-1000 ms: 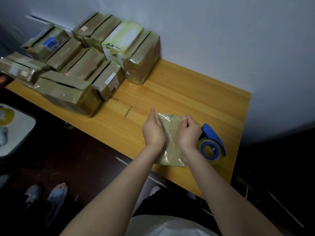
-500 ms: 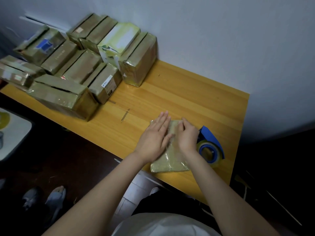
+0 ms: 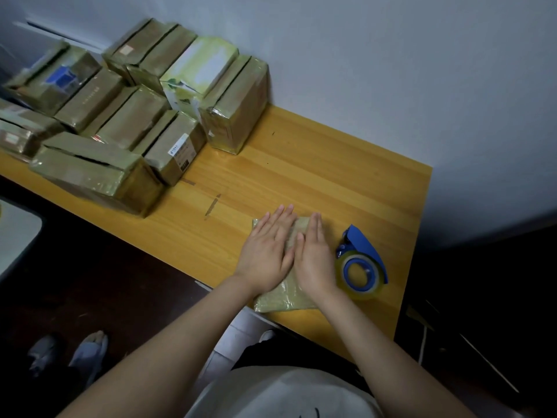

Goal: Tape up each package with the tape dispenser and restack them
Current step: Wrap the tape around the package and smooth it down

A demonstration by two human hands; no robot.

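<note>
The table (image 3: pixel 316 164) is the biggest thing in front of me. Its back edge is against the grey wall (image 3: pixel 391 70). On the far left of it sits the pile of boxes (image 3: pixel 132 128), all close together and shiny with tape.

The package (image 3: pixel 286 295) I am working on is small and flat. It lies near me on the right part of the table, and its near end is right at the table's front edge. My left hand (image 3: pixel 266 256) and my right hand (image 3: pixel 315 257) lie flat on top of it, side by side. My fingers are straight and point away from me. They press down and do not grip anything.

The tape dispenser (image 3: pixel 361 263) lies just beside my right hand, and no hand is on it.

I think I am rubbing the tape down flat on this package. Next I would either pick up the tape dispenser for one more strip, or lift the package and carry it over to the pile.

There is a wide strip of bare wood between my hands and the pile, so I have room to move left. On the right, the tape dispenser is near the table's side edge. The package could slip off the front edge if I pull it toward me.
</note>
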